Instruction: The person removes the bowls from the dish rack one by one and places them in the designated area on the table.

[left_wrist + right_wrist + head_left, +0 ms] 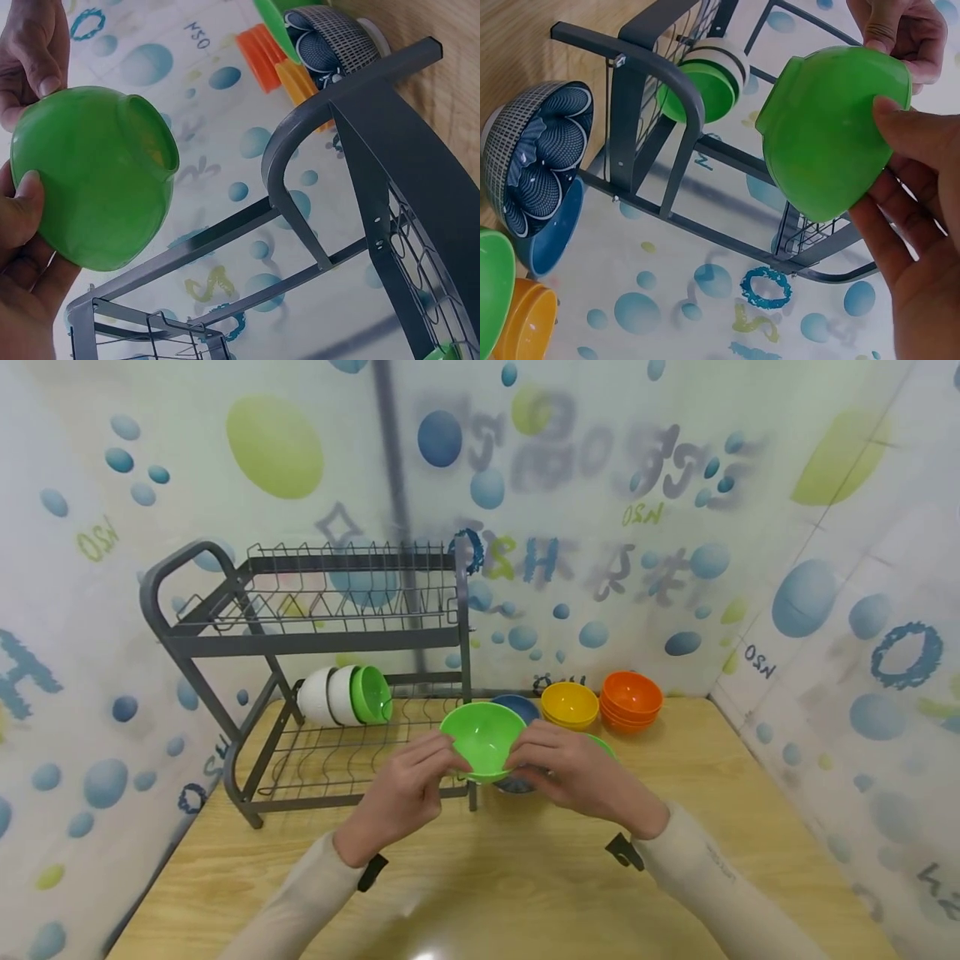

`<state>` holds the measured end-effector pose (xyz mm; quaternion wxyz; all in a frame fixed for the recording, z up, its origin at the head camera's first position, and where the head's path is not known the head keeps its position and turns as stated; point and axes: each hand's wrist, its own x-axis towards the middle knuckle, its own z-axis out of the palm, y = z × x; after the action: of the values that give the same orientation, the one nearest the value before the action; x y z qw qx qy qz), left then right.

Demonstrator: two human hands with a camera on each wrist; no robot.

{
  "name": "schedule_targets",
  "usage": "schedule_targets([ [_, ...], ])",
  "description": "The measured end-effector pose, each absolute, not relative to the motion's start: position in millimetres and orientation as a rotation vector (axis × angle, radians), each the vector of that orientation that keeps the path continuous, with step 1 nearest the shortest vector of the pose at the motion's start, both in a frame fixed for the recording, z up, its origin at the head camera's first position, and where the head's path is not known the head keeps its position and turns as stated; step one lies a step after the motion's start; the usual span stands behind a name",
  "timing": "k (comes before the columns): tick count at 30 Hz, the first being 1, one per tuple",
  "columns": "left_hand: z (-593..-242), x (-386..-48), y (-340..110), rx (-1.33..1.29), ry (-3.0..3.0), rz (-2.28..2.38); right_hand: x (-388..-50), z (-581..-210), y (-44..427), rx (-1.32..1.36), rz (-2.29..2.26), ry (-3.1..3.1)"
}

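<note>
Both hands hold a green bowl [483, 739] by its rim, raised in front of the person, with its inside turned toward the head camera. My left hand [401, 785] pinches the rim on the left side, and my right hand [566, 768] pinches it on the right. The wrist views show the bowl's outside and its foot ring, as a green bowl [97, 180] between thumbs and fingers. Beside it stands a two-tier dark grey dish rack [315, 643]. On the rack's lower tier, white bowls [318, 697] and another green bowl [372, 695] stand on edge in a row.
Behind the hands are a blue bowl [517, 706], yellow bowls [570, 703] and stacked orange bowls [632, 700] by the wall. A dark patterned bowl [544, 154] and one more green bowl [493, 289] stand partly hidden behind the right hand. The wooden table [510, 893] extends toward the person.
</note>
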<state>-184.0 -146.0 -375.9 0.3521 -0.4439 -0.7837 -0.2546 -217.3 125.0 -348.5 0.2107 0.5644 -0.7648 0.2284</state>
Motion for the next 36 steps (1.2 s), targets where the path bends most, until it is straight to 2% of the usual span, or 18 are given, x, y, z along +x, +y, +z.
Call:
schedule_targets([
  [29,-379,-199,-130,-1.195,-1.99,-0.7,-225,-353,146,1.537,0.707,-2.108],
  [36,-381,-202,-132,-1.184,-2.026,-0.863,-225,-354,148,1.507,0.67,-2.079],
])
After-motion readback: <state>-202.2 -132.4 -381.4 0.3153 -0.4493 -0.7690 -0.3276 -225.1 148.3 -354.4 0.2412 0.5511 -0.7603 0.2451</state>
